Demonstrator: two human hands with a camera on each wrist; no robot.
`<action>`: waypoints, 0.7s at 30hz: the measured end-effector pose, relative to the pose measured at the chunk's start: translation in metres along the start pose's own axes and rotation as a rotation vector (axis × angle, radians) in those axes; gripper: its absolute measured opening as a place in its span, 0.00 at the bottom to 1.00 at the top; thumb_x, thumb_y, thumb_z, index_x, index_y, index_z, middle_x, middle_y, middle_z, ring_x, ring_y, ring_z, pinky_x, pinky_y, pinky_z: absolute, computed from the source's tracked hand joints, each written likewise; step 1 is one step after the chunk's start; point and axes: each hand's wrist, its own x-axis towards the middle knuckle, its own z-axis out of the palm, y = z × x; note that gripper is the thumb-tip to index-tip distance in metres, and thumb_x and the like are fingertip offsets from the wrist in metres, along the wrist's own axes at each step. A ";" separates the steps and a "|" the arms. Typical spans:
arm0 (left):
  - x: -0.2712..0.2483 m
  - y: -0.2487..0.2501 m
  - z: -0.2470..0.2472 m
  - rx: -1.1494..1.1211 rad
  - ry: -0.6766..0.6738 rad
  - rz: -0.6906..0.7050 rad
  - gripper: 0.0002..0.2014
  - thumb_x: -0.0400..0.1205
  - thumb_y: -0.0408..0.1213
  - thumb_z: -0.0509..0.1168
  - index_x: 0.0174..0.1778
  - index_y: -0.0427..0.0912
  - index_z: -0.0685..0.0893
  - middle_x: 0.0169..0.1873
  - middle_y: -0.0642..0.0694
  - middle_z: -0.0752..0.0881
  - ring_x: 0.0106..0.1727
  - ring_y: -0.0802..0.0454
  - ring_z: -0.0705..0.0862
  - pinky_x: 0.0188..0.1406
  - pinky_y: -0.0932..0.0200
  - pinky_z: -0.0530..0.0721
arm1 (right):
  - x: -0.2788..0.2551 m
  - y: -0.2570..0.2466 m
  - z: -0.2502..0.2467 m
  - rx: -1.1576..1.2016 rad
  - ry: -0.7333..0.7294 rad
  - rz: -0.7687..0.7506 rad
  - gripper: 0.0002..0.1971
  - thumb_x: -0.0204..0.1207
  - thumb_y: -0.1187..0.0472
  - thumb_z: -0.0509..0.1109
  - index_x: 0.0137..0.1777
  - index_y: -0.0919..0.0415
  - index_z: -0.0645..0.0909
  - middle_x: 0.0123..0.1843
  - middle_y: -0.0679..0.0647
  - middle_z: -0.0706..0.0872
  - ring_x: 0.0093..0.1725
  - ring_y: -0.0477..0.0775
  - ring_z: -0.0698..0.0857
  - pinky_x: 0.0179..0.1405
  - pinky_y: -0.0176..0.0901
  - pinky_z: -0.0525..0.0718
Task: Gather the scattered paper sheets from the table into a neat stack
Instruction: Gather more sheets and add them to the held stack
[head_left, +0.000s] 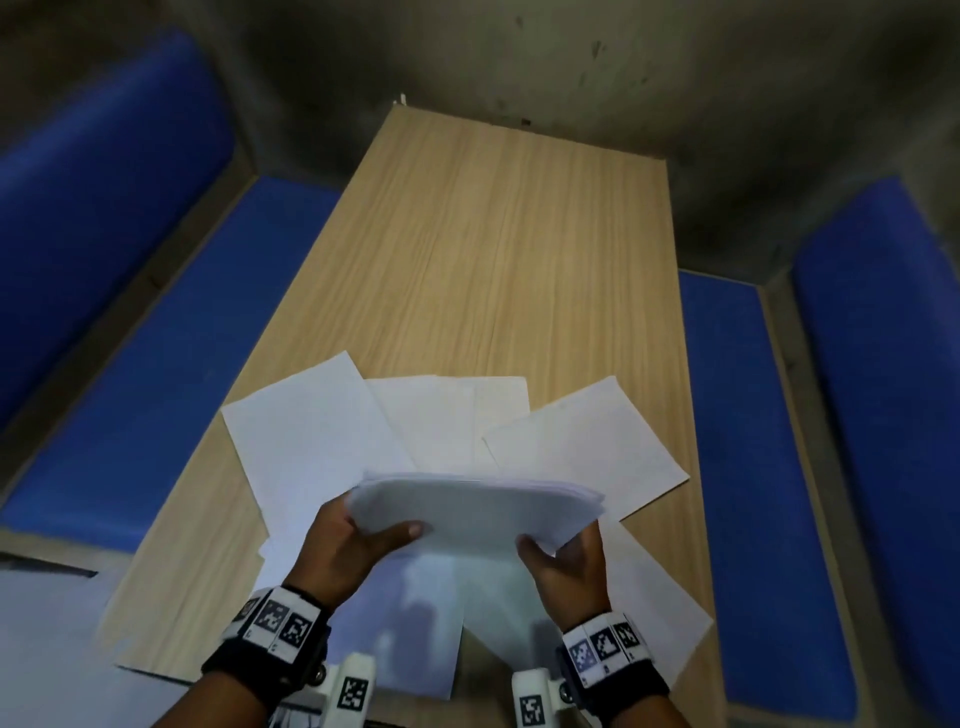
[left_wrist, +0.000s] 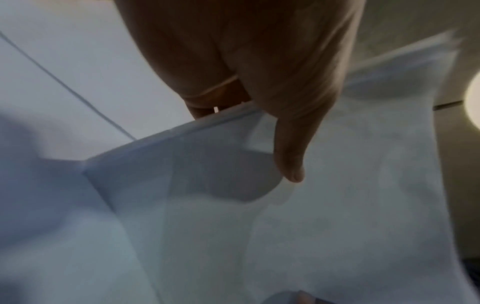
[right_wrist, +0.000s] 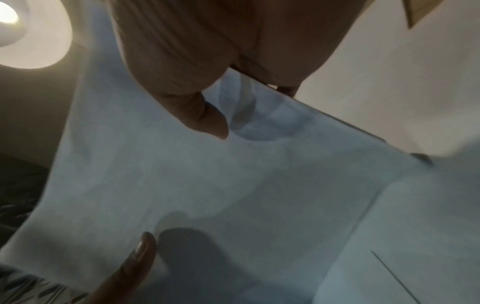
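A bundle of white paper sheets (head_left: 475, 512) is lifted above the near part of the wooden table (head_left: 498, 249). My left hand (head_left: 358, 540) grips its left end, thumb on top and fingers underneath. My right hand (head_left: 566, 564) grips its right end the same way. In the left wrist view the bundle (left_wrist: 324, 205) fills the frame with my thumb (left_wrist: 291, 144) pressed on it. The right wrist view shows the bundle (right_wrist: 207, 185) under my right thumb (right_wrist: 205, 117). Several loose sheets still lie on the table: one at the left (head_left: 306, 431), one in the middle (head_left: 447, 415), one at the right (head_left: 587, 441), others beneath my hands (head_left: 415, 623).
Blue padded benches flank the table on the left (head_left: 171, 364) and on the right (head_left: 748, 467). A grey wall (head_left: 571, 67) rises behind the table's far end. The table's far half (head_left: 498, 208) is bare wood.
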 end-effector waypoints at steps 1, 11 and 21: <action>0.000 -0.003 -0.001 0.039 -0.017 0.015 0.23 0.61 0.38 0.85 0.49 0.63 0.91 0.47 0.59 0.94 0.48 0.60 0.91 0.49 0.58 0.88 | 0.000 0.003 0.002 0.002 -0.001 0.005 0.33 0.64 0.78 0.77 0.60 0.43 0.77 0.58 0.51 0.87 0.58 0.47 0.86 0.60 0.48 0.87; -0.009 0.003 0.003 0.064 0.015 0.075 0.18 0.64 0.33 0.85 0.46 0.53 0.90 0.45 0.58 0.93 0.46 0.60 0.90 0.43 0.67 0.85 | -0.008 -0.014 0.006 -0.008 0.023 -0.155 0.22 0.68 0.82 0.72 0.46 0.51 0.82 0.46 0.43 0.89 0.46 0.40 0.88 0.46 0.25 0.84; -0.012 -0.029 0.003 0.048 -0.057 -0.061 0.17 0.72 0.43 0.80 0.56 0.55 0.89 0.50 0.60 0.93 0.53 0.62 0.90 0.55 0.56 0.88 | -0.001 0.009 0.014 -0.127 0.007 -0.016 0.23 0.71 0.78 0.71 0.48 0.44 0.81 0.47 0.40 0.90 0.47 0.29 0.86 0.50 0.26 0.83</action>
